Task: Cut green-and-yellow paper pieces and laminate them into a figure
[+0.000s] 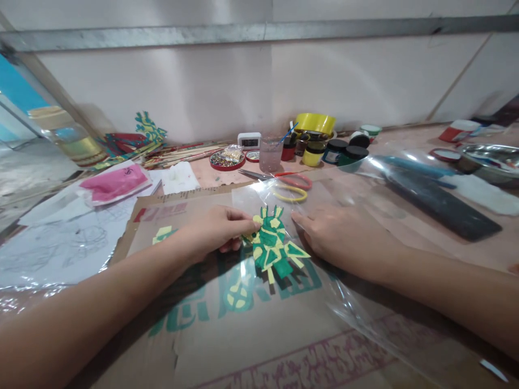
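My left hand (pixel 221 229) pinches the left edge of a green and yellow painted paper cutout (pixel 270 243) between thumb and fingers. The cutout is raised a little over a cardboard sheet (pixel 227 351) and casts a shadow on it. To its right, my right hand (pixel 344 237) has its fingers curled at a clear plastic sheet (pixel 348 308), apart from the cutout; its fingertips are partly hidden. A small round green and yellow piece (pixel 238 297) lies below the cutout. Another pale yellow and green piece (pixel 164 233) shows behind my left wrist.
Scissors (pixel 290 186) with red and yellow handles lie beyond my hands. Behind them stand a cup of cloudy water (pixel 271 154), paint jars (pixel 313 154) and yellow tape (pixel 315 123). A pink packet (pixel 115 183) sits left on drawn paper; a dark flat object (pixel 441 205) lies right.
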Action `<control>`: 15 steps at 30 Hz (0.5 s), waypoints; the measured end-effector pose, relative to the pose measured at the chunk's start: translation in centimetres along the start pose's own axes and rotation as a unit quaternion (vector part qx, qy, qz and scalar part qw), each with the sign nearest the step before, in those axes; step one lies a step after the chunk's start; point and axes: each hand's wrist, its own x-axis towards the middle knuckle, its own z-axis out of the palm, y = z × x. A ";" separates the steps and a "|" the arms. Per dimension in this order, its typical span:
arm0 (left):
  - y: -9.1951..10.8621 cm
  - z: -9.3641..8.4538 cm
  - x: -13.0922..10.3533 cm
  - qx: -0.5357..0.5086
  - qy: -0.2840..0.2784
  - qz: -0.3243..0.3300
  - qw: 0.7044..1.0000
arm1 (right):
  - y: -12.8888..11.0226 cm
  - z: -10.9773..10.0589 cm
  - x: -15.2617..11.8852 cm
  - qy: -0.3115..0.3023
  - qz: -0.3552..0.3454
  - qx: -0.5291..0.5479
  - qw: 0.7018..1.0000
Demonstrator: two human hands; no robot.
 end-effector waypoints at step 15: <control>1.3 -0.4 -0.7 0.173 0.005 0.042 0.984 | 0.2 0.6 0.0 0.016 -0.012 -0.009 1.000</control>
